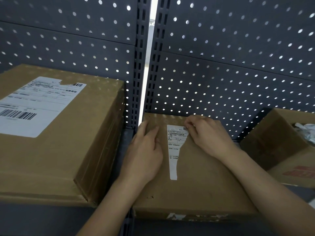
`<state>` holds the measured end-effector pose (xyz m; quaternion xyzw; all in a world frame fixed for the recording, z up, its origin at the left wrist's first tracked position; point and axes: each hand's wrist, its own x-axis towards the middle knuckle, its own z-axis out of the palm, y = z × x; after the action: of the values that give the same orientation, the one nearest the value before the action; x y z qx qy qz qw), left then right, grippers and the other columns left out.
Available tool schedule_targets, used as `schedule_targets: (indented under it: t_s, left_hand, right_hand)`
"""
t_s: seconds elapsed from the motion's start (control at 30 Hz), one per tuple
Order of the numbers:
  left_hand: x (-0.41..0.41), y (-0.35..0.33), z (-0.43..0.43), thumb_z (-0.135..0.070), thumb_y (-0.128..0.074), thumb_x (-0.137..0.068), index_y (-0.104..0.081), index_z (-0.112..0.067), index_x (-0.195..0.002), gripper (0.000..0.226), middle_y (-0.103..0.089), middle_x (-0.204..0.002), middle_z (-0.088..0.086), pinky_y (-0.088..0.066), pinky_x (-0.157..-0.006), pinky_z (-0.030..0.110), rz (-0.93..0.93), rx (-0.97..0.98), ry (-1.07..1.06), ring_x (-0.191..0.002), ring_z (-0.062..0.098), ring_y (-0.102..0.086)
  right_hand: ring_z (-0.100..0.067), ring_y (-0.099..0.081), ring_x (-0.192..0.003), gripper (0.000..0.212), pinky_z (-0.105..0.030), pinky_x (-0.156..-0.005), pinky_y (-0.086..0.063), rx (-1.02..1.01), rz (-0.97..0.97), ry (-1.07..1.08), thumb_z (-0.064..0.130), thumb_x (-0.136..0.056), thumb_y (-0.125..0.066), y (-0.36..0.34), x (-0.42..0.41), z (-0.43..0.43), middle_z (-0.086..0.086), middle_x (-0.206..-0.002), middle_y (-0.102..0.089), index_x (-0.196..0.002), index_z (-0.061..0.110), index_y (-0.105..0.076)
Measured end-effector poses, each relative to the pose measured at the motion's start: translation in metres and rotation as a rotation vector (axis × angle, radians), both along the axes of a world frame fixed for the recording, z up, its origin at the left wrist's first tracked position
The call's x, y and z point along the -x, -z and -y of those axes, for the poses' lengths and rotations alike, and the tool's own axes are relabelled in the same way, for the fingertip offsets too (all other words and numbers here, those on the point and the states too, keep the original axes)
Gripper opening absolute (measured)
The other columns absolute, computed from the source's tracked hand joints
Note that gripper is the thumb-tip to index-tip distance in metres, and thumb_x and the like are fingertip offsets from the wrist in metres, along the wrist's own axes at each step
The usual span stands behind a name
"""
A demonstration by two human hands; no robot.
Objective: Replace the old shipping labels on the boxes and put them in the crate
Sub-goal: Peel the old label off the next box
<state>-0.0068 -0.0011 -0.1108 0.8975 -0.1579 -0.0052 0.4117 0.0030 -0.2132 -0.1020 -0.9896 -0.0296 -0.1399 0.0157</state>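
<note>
A flat brown cardboard box [201, 181] lies on the shelf in front of me. A torn white shipping label [173, 149] is stuck to its top, only a narrow strip of it left at the near end. My left hand [144, 154] rests flat on the box's left side, fingers straight. My right hand [208, 135] pinches the label's far right corner with its fingertips. A larger brown box [71, 150] stands to the left, with a big white label [34, 106] torn at its far edge.
A third, open cardboard box [276, 140] with white plastic inside sits at the right, red print on its near flap. Dark grey perforated panels [238, 65] form the shelf's back wall, split by a slotted upright [144, 65] with a bright gap.
</note>
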Motion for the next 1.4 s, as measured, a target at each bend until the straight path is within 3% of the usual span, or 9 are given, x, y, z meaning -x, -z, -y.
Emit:
schedule_targets:
  t_s: [0.2,0.47,0.6,0.73,0.9,1.0,1.1,1.27,1.4]
  left_hand:
    - [0.001,-0.001,0.001,-0.024,-0.035,-0.102,-0.035,-0.024,-0.148,0.046,-0.008,-0.160,-0.014,-0.025,-0.109,0.025,0.003,-0.023,-0.009,-0.142,0.013,-0.024]
    - [0.001,-0.002,0.001,-0.024,-0.035,-0.102,-0.035,-0.024,-0.149,0.046,-0.008,-0.159,-0.014,-0.025,-0.109,0.025,0.007,-0.037,-0.005,-0.142,0.013,-0.024]
    - [0.000,-0.001,0.001,-0.023,-0.035,-0.102,-0.035,-0.024,-0.149,0.047,-0.009,-0.159,-0.014,-0.026,-0.109,0.027,0.002,-0.041,-0.005,-0.141,0.014,-0.025]
    - [0.000,-0.001,0.002,-0.023,-0.035,-0.102,-0.034,-0.025,-0.149,0.047,-0.008,-0.159,-0.013,-0.028,-0.108,0.027,0.003,-0.041,-0.008,-0.141,0.014,-0.027]
    - [0.001,-0.001,0.001,-0.023,-0.035,-0.102,-0.035,-0.025,-0.149,0.047,-0.009,-0.159,-0.014,-0.027,-0.108,0.025,0.015,-0.036,-0.009,-0.140,0.013,-0.026]
    - [0.001,-0.002,0.001,-0.022,-0.035,-0.102,-0.036,-0.025,-0.148,0.046,-0.010,-0.159,-0.014,-0.027,-0.107,0.025,0.018,-0.032,-0.012,-0.140,0.013,-0.028]
    - [0.001,-0.002,0.001,-0.022,-0.035,-0.102,-0.036,-0.026,-0.148,0.046,-0.009,-0.159,-0.015,-0.028,-0.107,0.025,0.017,-0.034,-0.013,-0.139,0.013,-0.028]
    - [0.001,-0.002,0.001,-0.022,-0.035,-0.102,-0.035,-0.026,-0.149,0.047,-0.009,-0.159,-0.016,-0.028,-0.107,0.025,0.019,-0.032,-0.010,-0.140,0.012,-0.027]
    - [0.001,-0.003,0.002,-0.023,-0.034,-0.102,-0.035,-0.026,-0.149,0.047,-0.008,-0.159,-0.016,-0.027,-0.108,0.025,0.012,-0.035,-0.013,-0.141,0.012,-0.026]
  right_hand:
    - [-0.021,-0.066,-0.078,0.037,-0.040,-0.065,-0.052,0.034,0.043,-0.032,0.037,-0.095,-0.027,0.004,0.000,0.000,0.006,-0.096,-0.068,-0.100,0.026,-0.062]
    - [-0.022,-0.064,-0.081,0.023,-0.042,-0.074,-0.051,-0.131,0.080,0.014,0.026,-0.095,-0.039,0.006,0.000,0.005,0.005,-0.088,-0.068,-0.089,0.023,-0.061]
    - [-0.024,-0.065,-0.072,0.024,-0.041,-0.065,-0.052,0.040,0.101,-0.009,0.028,-0.095,-0.038,0.009,-0.001,0.002,0.003,-0.087,-0.067,-0.094,0.022,-0.062]
    - [-0.024,-0.062,-0.063,0.017,-0.036,-0.055,-0.048,0.262,0.055,0.009,0.013,-0.088,-0.049,0.006,0.000,-0.005,0.001,-0.081,-0.060,-0.093,0.021,-0.064]
    - [-0.024,-0.059,-0.051,0.018,-0.024,-0.044,-0.031,0.301,0.062,0.012,0.002,-0.070,-0.068,-0.001,0.003,-0.013,-0.001,-0.071,-0.059,-0.083,0.014,-0.067]
    - [-0.026,-0.063,-0.061,0.019,-0.028,-0.048,-0.040,0.267,0.029,-0.019,0.005,-0.077,-0.060,0.000,0.001,-0.010,-0.001,-0.080,-0.062,-0.090,0.016,-0.067]
    - [-0.025,-0.065,-0.080,0.022,-0.027,-0.060,-0.033,0.154,0.014,-0.030,0.005,-0.086,-0.052,-0.001,0.002,-0.007,0.000,-0.095,-0.064,-0.099,0.019,-0.064]
    - [-0.023,-0.064,-0.082,0.014,-0.031,-0.066,-0.040,-0.008,0.063,0.045,0.011,-0.094,-0.049,0.002,0.002,-0.004,0.000,-0.091,-0.065,-0.094,0.020,-0.059]
    - [-0.024,-0.062,-0.086,0.016,-0.026,-0.064,-0.027,-0.016,0.041,0.026,0.012,-0.097,-0.049,0.000,0.003,-0.009,-0.003,-0.095,-0.065,-0.101,0.015,-0.063]
